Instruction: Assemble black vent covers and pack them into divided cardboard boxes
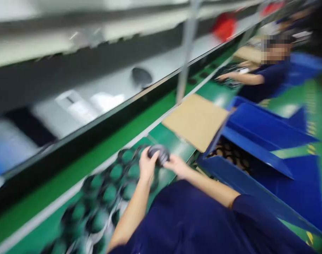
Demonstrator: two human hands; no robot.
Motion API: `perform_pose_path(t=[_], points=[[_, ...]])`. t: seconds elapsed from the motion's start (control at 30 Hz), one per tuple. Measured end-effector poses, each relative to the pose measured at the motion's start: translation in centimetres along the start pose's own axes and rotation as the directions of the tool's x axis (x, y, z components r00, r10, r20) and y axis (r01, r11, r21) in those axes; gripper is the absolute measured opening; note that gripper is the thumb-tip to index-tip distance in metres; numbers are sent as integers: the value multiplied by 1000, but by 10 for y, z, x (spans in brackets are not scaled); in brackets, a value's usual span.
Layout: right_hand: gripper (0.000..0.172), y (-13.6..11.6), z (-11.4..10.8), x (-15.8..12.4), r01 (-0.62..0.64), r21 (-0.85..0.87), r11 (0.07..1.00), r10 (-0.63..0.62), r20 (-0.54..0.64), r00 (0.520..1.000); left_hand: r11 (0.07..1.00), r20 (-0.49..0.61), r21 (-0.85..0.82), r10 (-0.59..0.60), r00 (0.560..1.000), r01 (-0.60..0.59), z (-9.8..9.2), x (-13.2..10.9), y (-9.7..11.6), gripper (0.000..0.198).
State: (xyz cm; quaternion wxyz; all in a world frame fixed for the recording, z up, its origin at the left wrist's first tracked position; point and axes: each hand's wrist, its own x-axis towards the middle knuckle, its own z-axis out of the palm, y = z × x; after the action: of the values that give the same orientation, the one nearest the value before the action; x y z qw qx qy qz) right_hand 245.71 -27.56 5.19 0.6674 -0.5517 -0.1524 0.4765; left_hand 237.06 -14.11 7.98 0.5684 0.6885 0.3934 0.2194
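Between my two hands is a dark round part (159,154), blurred, held above the green work surface. My left hand (147,164) grips its left side, thumb across the front. On the right edge, the fingers of my right hand (176,164) are closed around it. Several black rings (109,193) lie in rows on the green surface beside and below my left forearm. Whether the held part is of the same kind as the rings I cannot tell.
A cardboard sheet (196,121) lies ahead to the right. Beside it, an open blue box (256,141) holds dark round parts. A shelf (161,67) with a metal post (186,53) runs along the left. Farther off, a co-worker (269,76) reaches over the bench.
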Motion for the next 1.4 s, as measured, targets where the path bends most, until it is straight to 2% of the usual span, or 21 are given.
perform_pose_path(t=[0.07,0.17,0.23,0.3,0.37,0.43,0.5,0.53,0.57,0.6,0.63,0.7,0.77,0.9,0.97,1.0,1.1,1.17,1.27,1.33,1.4], points=[[47,-6,5,-8,27,69,997,-27,-10,1000,990,71,-125,67,995,-58,-13,-8,-2,83],[46,-4,18,-11,-65,109,992,54,104,993,902,91,-432,27,995,15,-39,-27,-15,89],[43,-2,31,-22,-125,98,987,107,170,980,761,88,-641,-60,994,103,-49,-49,-18,78],[41,2,46,-34,-155,89,984,133,209,969,575,102,-804,-120,988,153,-55,-70,-19,62],[38,10,60,-43,-172,71,982,150,246,957,393,100,-907,-146,984,151,-61,-83,-21,54],[36,17,69,-45,-172,-9,985,167,285,944,258,76,-958,-186,980,123,-69,-90,-25,53],[39,21,71,-42,-72,-188,980,117,240,964,172,67,-979,-238,969,110,-79,-95,-30,51],[42,21,71,-39,33,-306,951,28,193,981,136,75,-984,-259,963,113,-83,-97,-32,50],[44,18,69,-35,165,-428,889,-105,159,982,104,92,-987,-273,958,125,-87,-100,-34,49],[45,14,68,-31,301,-538,787,-250,167,954,76,114,-987,-283,952,141,-89,-102,-35,48],[44,9,66,-27,425,-619,660,-372,221,901,54,135,-986,-292,947,158,-90,-105,-36,48],[40,-1,64,-20,605,-671,427,-474,404,782,29,162,-983,-305,938,179,-89,-110,-35,47],[35,-7,63,-14,689,-666,286,-465,532,707,22,164,-984,-314,935,179,-84,-112,-33,47],[35,-10,60,-7,696,-708,120,-461,582,670,65,115,-988,-315,942,142,-73,-112,-26,43],[36,-13,56,-7,702,-702,122,-443,594,671,123,68,-986,-308,949,110,-68,-111,-23,42],[37,-17,54,-9,717,-674,176,-419,608,674,150,48,-984,-300,953,96,-66,-110,-22,41],[50,-32,48,-11,724,-528,445,-392,612,687,171,30,-982,-260,965,76,-61,-107,-17,40],[51,-42,45,-9,689,-499,526,-406,565,719,146,44,-986,-237,971,80,-59,-103,-12,41],[43,-48,39,3,658,-600,455,-396,526,753,121,68,-987,-248,966,101,-55,-97,-2,49],[40,-45,35,12,671,-652,353,-405,540,738,109,93,-986,-290,952,130,-51,-92,4,53],[37,-40,30,19,694,-683,227,-434,567,700,102,110,-983,-327,938,151,-46,-87,7,54]])
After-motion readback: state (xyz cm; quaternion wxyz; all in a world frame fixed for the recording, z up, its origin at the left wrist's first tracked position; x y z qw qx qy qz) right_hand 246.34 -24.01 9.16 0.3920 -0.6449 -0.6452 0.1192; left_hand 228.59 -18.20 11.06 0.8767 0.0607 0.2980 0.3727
